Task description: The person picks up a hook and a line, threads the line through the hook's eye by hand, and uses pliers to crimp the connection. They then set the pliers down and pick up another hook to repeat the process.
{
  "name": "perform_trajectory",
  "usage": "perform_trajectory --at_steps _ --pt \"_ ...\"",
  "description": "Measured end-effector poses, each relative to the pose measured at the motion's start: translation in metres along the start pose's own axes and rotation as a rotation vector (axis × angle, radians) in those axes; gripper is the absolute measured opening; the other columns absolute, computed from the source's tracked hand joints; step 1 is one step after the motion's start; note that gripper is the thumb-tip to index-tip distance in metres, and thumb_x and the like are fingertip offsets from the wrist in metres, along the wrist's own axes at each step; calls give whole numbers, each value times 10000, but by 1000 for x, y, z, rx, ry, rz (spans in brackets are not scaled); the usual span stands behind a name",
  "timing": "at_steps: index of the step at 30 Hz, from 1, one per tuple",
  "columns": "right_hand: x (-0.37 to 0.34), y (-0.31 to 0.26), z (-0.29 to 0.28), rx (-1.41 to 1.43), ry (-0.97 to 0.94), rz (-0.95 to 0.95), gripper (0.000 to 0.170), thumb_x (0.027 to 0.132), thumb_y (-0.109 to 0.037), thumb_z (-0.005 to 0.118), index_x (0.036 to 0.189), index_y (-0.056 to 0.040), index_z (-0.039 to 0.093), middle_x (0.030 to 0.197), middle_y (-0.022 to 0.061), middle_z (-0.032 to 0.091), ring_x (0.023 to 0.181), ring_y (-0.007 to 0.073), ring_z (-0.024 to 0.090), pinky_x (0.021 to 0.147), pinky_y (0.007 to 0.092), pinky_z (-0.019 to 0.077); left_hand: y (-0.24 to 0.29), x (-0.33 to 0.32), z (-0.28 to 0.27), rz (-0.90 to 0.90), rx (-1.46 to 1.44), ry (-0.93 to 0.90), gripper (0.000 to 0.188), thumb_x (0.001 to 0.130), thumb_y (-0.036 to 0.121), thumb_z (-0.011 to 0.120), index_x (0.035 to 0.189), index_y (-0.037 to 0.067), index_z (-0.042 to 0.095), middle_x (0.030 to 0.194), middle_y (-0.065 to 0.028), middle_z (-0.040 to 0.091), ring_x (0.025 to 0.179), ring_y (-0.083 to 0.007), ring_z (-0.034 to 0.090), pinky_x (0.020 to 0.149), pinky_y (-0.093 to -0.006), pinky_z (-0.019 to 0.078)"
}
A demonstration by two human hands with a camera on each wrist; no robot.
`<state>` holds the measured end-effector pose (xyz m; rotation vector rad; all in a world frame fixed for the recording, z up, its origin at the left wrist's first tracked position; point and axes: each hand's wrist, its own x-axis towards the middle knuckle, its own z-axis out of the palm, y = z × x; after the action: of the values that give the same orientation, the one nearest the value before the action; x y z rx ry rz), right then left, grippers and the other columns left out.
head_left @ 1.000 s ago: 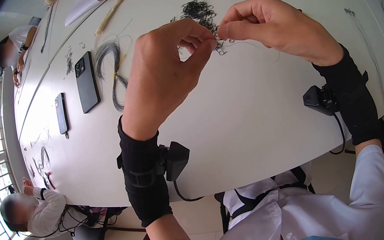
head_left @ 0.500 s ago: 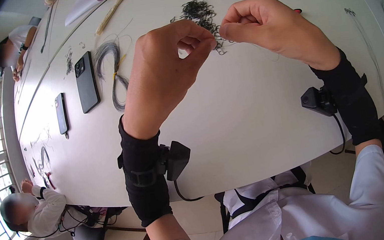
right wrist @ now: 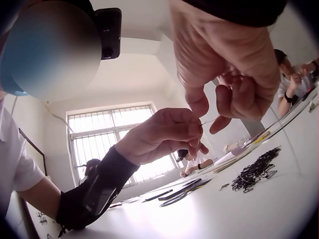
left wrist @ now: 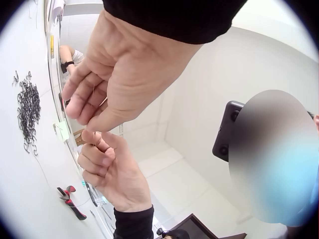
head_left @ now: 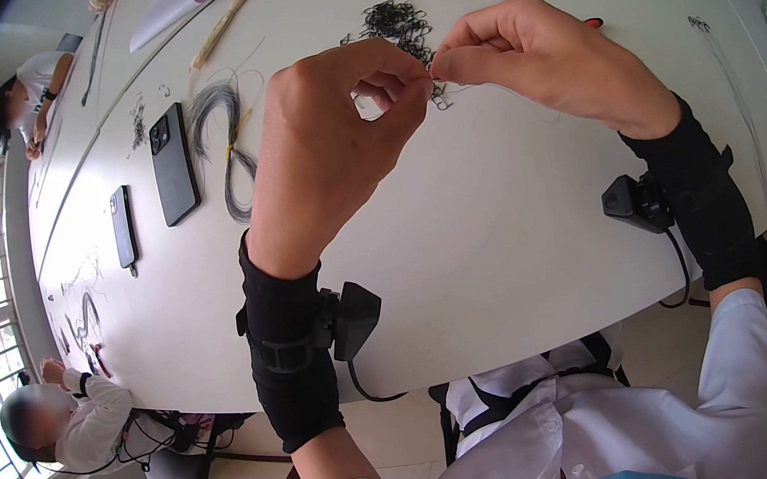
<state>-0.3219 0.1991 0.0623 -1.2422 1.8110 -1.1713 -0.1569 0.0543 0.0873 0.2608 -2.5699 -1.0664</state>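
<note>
My left hand (head_left: 321, 138) pinches a thin line between thumb and forefinger, its other fingers bent behind. Facing it, my right hand (head_left: 547, 65) has thumb and forefinger together at the same line, the tips of both hands nearly touching. In the right wrist view a short stretch of the thin line (right wrist: 208, 121) shows between left hand (right wrist: 167, 132) and right hand (right wrist: 229, 74). Whether a small hook is in the fingertips, I cannot tell. Behind the fingertips lies a heap of small dark hooks (head_left: 396, 22), seen also as a dark pile (left wrist: 28, 112) in the left wrist view.
A coil of grey line (head_left: 227, 154) and a large phone (head_left: 173, 163) lie left of my left hand, a smaller phone (head_left: 124, 227) beyond. Red-handled pliers (left wrist: 75, 205) rest near my right hand. People sit at the table's left side and right edge.
My right hand has shifted slightly left, and its fingertips now meet those of my left hand, which has barely moved. The heap of hooks looks unchanged.
</note>
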Motion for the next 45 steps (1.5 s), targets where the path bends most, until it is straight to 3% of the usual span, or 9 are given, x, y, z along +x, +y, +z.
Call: perform_trajectory --at_steps 6,9,12,15,18,30,39,45 --pt "-2 -3 2 81 -15 -6 274 952 -247 670 989 15 744 792 27 663 705 87 568 671 233 455 0 0 0 33 6 -5 111 881 38 749 977 -16 738 891 -84 757 851 -159 734 834 -281 569" --pt "-6 -17 -3 56 -27 97 273 945 -249 677 995 10 749 790 29 663 703 86 569 666 229 452 -1 0 0 16 -8 -18 121 886 39 747 990 -21 730 905 -86 757 860 -162 734 838 -285 568" --pt "-6 -14 -2 51 -37 110 250 992 -269 674 1036 -28 727 756 -82 600 619 -24 407 516 188 271 0 1 -1 -5 -5 -30 130 896 44 741 1003 -27 722 920 -86 757 876 -161 732 847 -287 565" --pt "-6 -16 -3 55 -55 117 256 993 -272 672 1042 -27 728 772 -76 617 620 -22 411 524 185 286 0 0 -1 -16 -33 -37 130 904 45 735 1009 -29 720 926 -86 755 890 -159 730 857 -288 562" --pt "-7 -19 -3 83 -24 118 271 949 -249 676 1001 5 756 789 27 667 710 85 577 666 224 453 1 1 -1 -20 -19 -37 128 905 45 734 1007 -31 719 922 -87 754 894 -160 729 859 -290 562" --pt "-7 -20 -4 76 -42 99 276 947 -249 685 1017 9 753 825 38 686 749 95 600 714 220 469 0 0 -2 -14 -3 -37 115 901 57 737 983 -23 723 909 -84 749 870 -163 723 875 -305 561" --pt "-9 -24 -5 121 -45 114 270 946 -262 690 979 0 746 793 13 654 719 73 556 683 217 438 -3 2 -4 -67 -60 13 154 919 9 679 1070 -9 705 971 -79 746 914 -164 723 900 -301 554" --pt "-7 -18 -6 150 -54 99 278 958 -265 677 996 2 742 808 12 655 725 70 554 682 215 436 3 1 0 22 -3 -22 146 905 6 693 1048 -8 721 973 -85 755 930 -160 729 898 -297 557"
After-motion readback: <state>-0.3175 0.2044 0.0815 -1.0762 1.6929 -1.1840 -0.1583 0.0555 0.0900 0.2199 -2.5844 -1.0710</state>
